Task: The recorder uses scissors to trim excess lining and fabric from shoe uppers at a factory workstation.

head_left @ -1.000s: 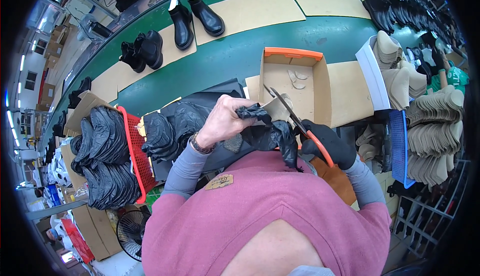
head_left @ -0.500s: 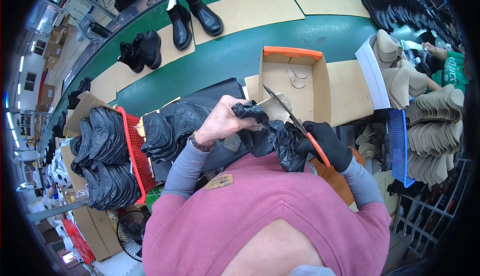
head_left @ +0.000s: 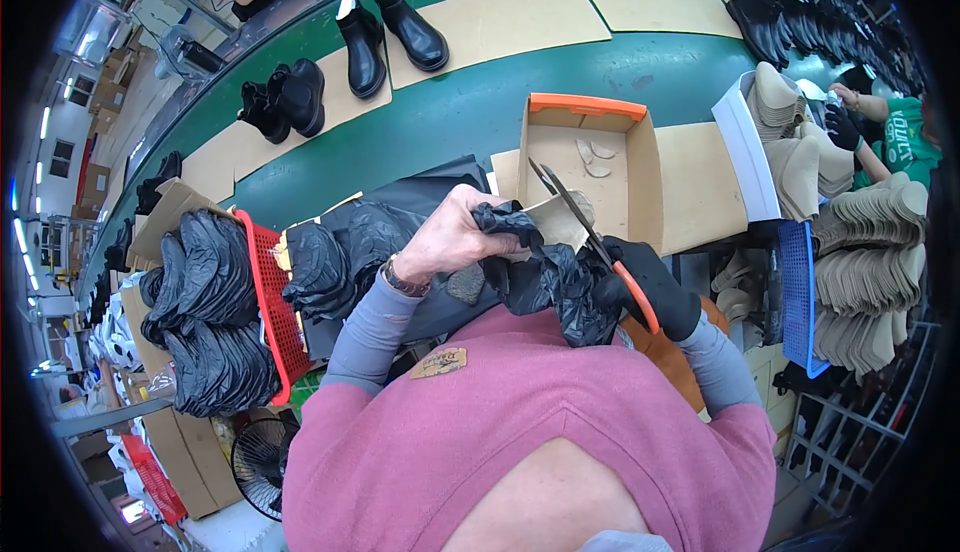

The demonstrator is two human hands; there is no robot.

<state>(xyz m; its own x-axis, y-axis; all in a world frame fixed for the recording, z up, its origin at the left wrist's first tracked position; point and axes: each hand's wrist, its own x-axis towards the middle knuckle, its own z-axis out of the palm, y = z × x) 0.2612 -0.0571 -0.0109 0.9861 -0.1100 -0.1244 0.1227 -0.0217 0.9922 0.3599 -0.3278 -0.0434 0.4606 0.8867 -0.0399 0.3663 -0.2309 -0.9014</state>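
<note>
My bare left hand (head_left: 455, 237) is closed on a beige insole-shaped piece (head_left: 553, 218) and the crumpled black plastic (head_left: 568, 292) around it. The piece's rounded end sticks out of the plastic. In my right hand (head_left: 662, 290), black-gloved, is a pair of scissors with orange handles (head_left: 636, 297). Their two blades are slightly parted at the tips and lie across the beige piece near its end. Some of the plastic hangs between my hands and touches the right glove. Just beyond the blades stands an open cardboard box (head_left: 645, 177) with a few beige crescent-shaped offcuts (head_left: 597, 151) inside.
A red basket (head_left: 272, 302) stands at left beside black plastic-wrapped bundles (head_left: 215, 322). Stacked beige pieces (head_left: 865, 272) fill the right, by a blue basket (head_left: 797, 297). Black boots (head_left: 362, 47) stand on cardboard across the green table (head_left: 470, 102). A co-worker in green (head_left: 905, 142) is at right.
The scissor blades, together before, are now parted at the tips around the beige piece. My hands have barely shifted. At right, a co-worker's black-gloved hand has come into view.
</note>
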